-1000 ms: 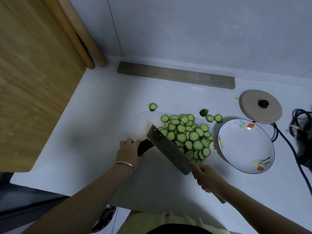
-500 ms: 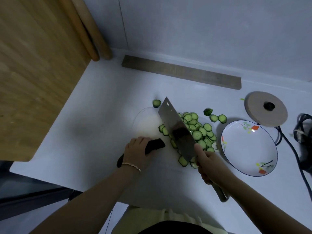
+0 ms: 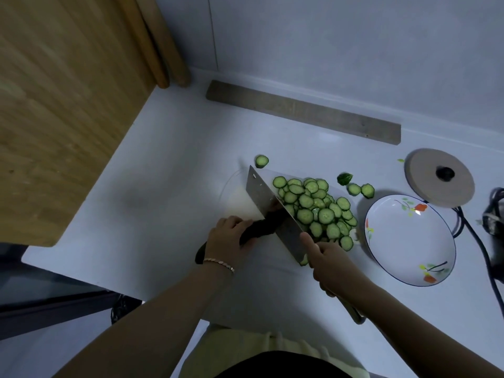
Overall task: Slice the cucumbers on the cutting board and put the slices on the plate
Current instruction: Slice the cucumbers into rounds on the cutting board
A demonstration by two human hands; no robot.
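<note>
A dark whole cucumber (image 3: 259, 227) lies across the pale cutting board (image 3: 234, 197); my left hand (image 3: 227, 236) grips it from above. My right hand (image 3: 330, 261) holds the handle of a cleaver (image 3: 268, 205), whose blade stands at the cucumber's right end. A heap of cucumber slices (image 3: 316, 208) lies on the board to the right of the blade. A white plate (image 3: 409, 238) with a flower pattern sits to the right of the board with nothing on it.
Loose slices (image 3: 361, 190) and one more slice (image 3: 261, 160) lie on the counter past the board. A round wooden lid (image 3: 439, 177), black cables (image 3: 474, 236), a grey strip (image 3: 300, 110) by the wall and a wooden panel (image 3: 62, 105) at left.
The cleaver swung from lying angled over the slice heap to standing at the cucumber's end. My left hand drew the cucumber further onto the board.
</note>
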